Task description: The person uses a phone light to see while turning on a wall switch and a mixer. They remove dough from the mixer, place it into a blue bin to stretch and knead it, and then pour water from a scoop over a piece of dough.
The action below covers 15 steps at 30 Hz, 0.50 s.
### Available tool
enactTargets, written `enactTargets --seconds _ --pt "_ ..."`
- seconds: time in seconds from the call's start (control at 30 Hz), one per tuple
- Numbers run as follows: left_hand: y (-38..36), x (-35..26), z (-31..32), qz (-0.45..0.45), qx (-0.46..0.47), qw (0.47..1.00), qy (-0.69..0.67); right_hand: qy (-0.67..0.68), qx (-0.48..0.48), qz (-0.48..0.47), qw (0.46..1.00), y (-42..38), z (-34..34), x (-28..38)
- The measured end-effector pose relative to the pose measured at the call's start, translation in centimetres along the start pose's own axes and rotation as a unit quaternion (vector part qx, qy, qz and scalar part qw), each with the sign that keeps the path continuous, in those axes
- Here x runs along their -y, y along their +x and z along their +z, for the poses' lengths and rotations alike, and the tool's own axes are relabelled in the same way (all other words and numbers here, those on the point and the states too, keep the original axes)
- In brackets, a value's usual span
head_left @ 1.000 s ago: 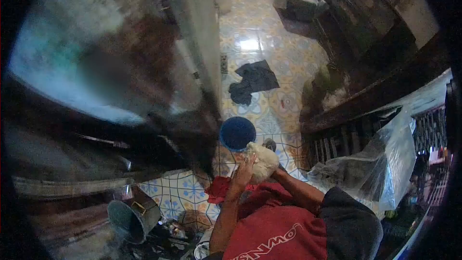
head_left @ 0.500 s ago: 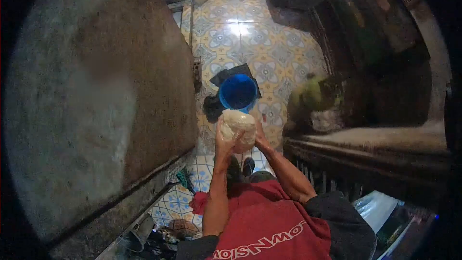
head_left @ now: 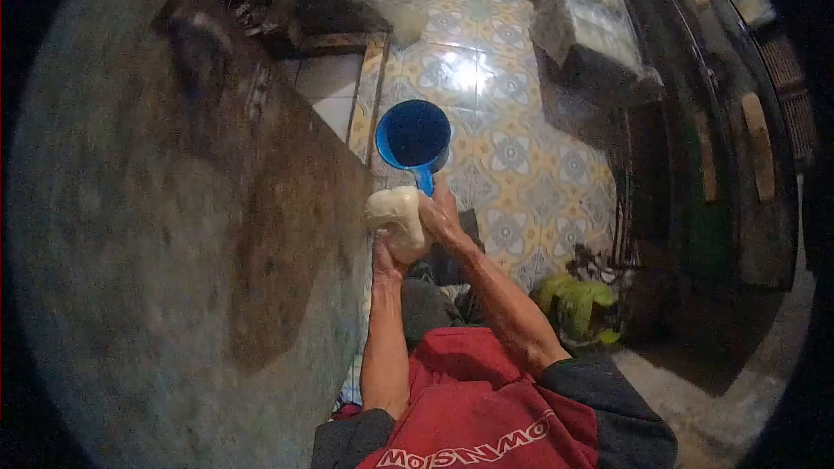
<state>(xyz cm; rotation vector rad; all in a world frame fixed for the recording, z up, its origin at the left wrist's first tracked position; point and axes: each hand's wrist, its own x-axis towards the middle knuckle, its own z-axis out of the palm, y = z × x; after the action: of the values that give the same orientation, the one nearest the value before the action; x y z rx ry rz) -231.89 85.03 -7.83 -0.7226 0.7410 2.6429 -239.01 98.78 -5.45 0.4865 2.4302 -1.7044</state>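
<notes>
A pale, smooth, rounded block (head_left: 401,219) is held in front of my body, above the red shirt. My left hand (head_left: 387,252) grips it from below and on its left. My right hand (head_left: 440,217) is closed at the block's right side, its fingers up against the blue handle of a dipper. This blue dipper (head_left: 382,143) has a round, dark-looking inside and sits just beyond the block, with its handle pointing toward me. Whether the right hand bears the block, the handle or both is partly hidden.
A large brown-grey surface (head_left: 191,234) fills the left side. Patterned tiles (head_left: 508,152) cover the floor ahead. Plastic-wrapped stacks (head_left: 599,17) stand at the upper right, a green bundle (head_left: 578,304) lies at the lower right, and dark furniture lines the right.
The view has shifted forward along the floor. Both hands and the pale block have moved slightly left, and the dipper now appears larger, with its handle at my right hand.
</notes>
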Motion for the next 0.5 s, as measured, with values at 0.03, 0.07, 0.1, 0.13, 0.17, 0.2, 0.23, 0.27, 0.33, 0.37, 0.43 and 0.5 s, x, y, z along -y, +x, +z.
enactTargets --seconds 0.03,0.07,0.1,0.13,0.17,0.2,0.23,0.27,0.33,0.37,0.43,0.5 --pt "2.7 -1.1 1.7 0.014 -0.01 0.999 -0.041 0.006 0.005 0.006 1.0 3.1 0.0 1.6" --pt "5.8 -2.3 3.4 0.03 -0.018 0.996 -0.085 0.062 -0.01 -0.076 0.995 6.9 0.6 2.0" --pt "8.9 -3.2 5.0 0.048 -0.026 0.99 -0.131 0.091 0.024 -0.023 0.995 10.5 0.5 2.8" --pt "8.9 -3.5 5.8 0.1 -0.019 0.985 -0.139 0.117 0.061 0.013 0.991 10.8 0.6 3.6" --pt "12.4 -4.1 7.4 0.117 -0.026 0.979 -0.167 0.138 0.1 0.068 0.983 14.9 0.2 4.8" --pt "15.3 -4.9 8.0 0.141 -0.034 0.97 -0.197 0.153 0.121 0.054 0.979 17.7 0.6 5.4" --pt "18.4 -5.9 8.3 0.167 -0.043 0.958 -0.228 0.168 0.146 0.041 0.974 20.4 1.2 5.5" --pt "21.4 -7.3 9.4 0.213 -0.06 0.946 -0.237 0.182 0.176 0.022 0.967 24.1 1.9 6.5" --pt "25.9 -9.0 10.3 0.289 -0.102 0.92 -0.245 0.118 0.226 0.033 0.966 30.0 2.4 9.6" --pt "26.7 -9.8 9.4 0.299 -0.123 0.913 -0.249 0.092 0.243 0.049 0.965 30.7 2.3 10.3" --pt "32.1 -12.1 8.6 0.322 -0.159 0.891 -0.277 -0.018 0.278 0.001 0.96 36.2 2.8 10.3" --pt "35.2 -14.4 6.8 0.328 -0.212 0.881 -0.268 -0.11 0.311 -0.002 0.944 40.2 4.0 11.4"
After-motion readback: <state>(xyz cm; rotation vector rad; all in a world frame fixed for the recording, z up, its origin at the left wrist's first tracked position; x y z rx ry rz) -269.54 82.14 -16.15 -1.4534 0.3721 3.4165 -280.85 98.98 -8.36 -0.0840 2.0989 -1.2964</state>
